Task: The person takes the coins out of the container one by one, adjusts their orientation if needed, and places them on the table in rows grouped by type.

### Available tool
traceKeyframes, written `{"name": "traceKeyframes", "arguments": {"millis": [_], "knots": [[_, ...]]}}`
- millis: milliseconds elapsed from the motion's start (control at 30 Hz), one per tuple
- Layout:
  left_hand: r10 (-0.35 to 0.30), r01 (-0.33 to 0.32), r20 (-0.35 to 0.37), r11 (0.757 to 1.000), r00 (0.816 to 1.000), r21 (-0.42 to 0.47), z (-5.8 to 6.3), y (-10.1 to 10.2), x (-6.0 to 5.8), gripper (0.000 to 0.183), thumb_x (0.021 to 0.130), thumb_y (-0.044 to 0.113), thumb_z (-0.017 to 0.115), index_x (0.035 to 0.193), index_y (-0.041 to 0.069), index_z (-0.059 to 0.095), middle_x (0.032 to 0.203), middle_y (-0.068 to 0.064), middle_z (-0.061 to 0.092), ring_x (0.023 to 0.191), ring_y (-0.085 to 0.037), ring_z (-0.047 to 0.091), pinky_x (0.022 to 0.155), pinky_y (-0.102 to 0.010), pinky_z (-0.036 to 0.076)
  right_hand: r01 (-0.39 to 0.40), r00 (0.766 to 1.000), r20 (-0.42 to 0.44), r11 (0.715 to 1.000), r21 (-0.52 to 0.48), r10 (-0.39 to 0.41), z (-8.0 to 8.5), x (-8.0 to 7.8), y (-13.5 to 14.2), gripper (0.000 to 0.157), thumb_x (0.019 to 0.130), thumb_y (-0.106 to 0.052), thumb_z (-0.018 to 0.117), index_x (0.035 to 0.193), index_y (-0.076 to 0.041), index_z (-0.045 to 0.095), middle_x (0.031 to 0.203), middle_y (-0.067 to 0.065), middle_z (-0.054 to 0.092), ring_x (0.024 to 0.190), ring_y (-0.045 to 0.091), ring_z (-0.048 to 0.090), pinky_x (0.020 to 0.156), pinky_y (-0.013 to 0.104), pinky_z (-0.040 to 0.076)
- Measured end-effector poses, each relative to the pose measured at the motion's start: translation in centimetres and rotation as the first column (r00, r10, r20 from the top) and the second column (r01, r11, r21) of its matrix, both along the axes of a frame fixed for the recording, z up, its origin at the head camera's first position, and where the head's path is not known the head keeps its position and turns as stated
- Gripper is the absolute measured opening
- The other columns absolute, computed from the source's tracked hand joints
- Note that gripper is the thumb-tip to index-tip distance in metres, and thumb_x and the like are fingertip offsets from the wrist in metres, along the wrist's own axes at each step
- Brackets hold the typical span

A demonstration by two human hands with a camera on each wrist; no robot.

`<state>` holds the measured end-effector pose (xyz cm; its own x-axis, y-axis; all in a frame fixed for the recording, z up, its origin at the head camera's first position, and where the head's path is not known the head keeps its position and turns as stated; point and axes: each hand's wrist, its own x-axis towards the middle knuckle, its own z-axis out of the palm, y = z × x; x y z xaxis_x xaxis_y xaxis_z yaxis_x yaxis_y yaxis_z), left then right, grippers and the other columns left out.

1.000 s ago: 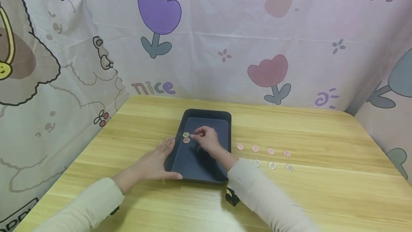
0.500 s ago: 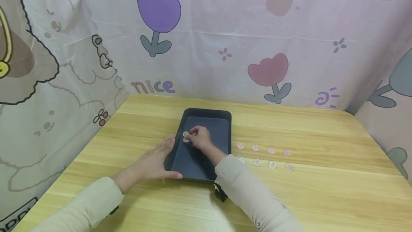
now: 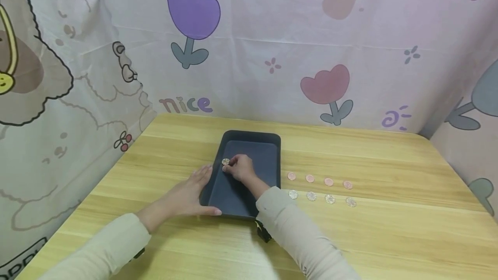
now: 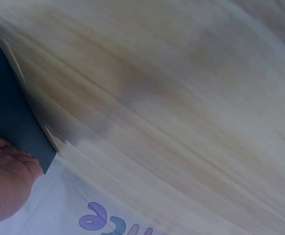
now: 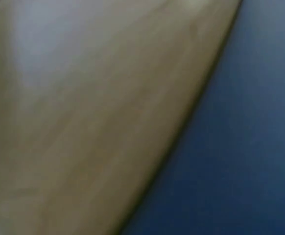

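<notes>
A dark blue-grey rectangular tray (image 3: 249, 150) stands on the table. My left hand (image 3: 190, 193) steadies its left side with fingers extended, thumb along the near rim; the left wrist view shows the hand (image 4: 8, 178) against the tray's wall (image 4: 15, 107). Inside the tray, a gold-coloured coin (image 3: 225, 161) lies near the left wall. Just below it is a reddish coin (image 3: 224, 169), partly covered by the fingertips of my right hand (image 3: 242, 169). Whether they pinch it or only touch it cannot be made out. The right wrist view shows the tray (image 5: 245, 147) but no hand.
Right of the tray, a row of several pinkish coins (image 3: 310, 178) lies behind a row of several silvery coins (image 3: 311, 196). The wooden table (image 3: 389, 163) meets a patterned cloth backdrop (image 3: 253, 20) at the back and sides.
My right hand first moved left to the gold-coloured coin, then slightly down to the reddish one. The nearest silvery coin, hidden earlier by the sleeve, now shows. My left hand has stayed put.
</notes>
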<state>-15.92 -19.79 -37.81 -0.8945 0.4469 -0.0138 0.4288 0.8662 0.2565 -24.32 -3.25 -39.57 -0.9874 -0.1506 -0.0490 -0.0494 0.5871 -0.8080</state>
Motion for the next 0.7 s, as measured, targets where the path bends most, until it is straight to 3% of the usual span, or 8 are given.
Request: {"name": "traceKeyframes", "arguments": {"millis": [300, 533, 700], "knots": [[0.002, -0.002, 0.008, 1.0, 1.0, -0.006, 0.11, -0.04, 0.08, 0.115, 0.064, 0.073, 0.058, 0.142, -0.003, 0.018, 0.15, -0.019, 0.018, 0.136, -0.038, 0.021, 0.102, -0.051, 0.036, -0.052, 0.987, -0.138, 0.978, 0.202, 0.081, 0.17, 0.66, -0.26, 0.013, 0.083, -0.018, 0.064, 0.085, -0.006, 0.065, 0.078, 0.005, 0.065, 0.065, 0.014, 0.054, 0.058, 0.025, 0.044], [0.0, 0.0, 0.006, 1.0, 1.0, -0.011, -0.03, -0.02, 0.13, 0.115, 0.065, 0.074, 0.056, 0.142, -0.003, 0.018, 0.149, -0.02, 0.018, 0.136, -0.038, 0.02, 0.104, -0.051, 0.033, -0.06, 0.988, -0.123, 0.964, 0.259, 0.095, 0.32, 0.76, -0.38, 0.012, 0.082, -0.02, 0.065, 0.083, -0.007, 0.065, 0.078, 0.004, 0.064, 0.066, 0.014, 0.055, 0.059, 0.025, 0.046], [0.0, 0.0, -0.001, 1.0, 1.0, -0.002, 0.02, 0.04, 0.06, 0.116, 0.064, 0.073, 0.057, 0.142, -0.003, 0.018, 0.149, -0.019, 0.019, 0.136, -0.037, 0.021, 0.106, -0.05, 0.032, -0.11, 0.987, -0.073, 0.93, 0.352, 0.145, 0.58, 0.74, -0.42, 0.012, 0.084, -0.021, 0.063, 0.08, -0.01, 0.064, 0.075, 0.001, 0.062, 0.062, 0.013, 0.052, 0.054, 0.025, 0.043]]}}
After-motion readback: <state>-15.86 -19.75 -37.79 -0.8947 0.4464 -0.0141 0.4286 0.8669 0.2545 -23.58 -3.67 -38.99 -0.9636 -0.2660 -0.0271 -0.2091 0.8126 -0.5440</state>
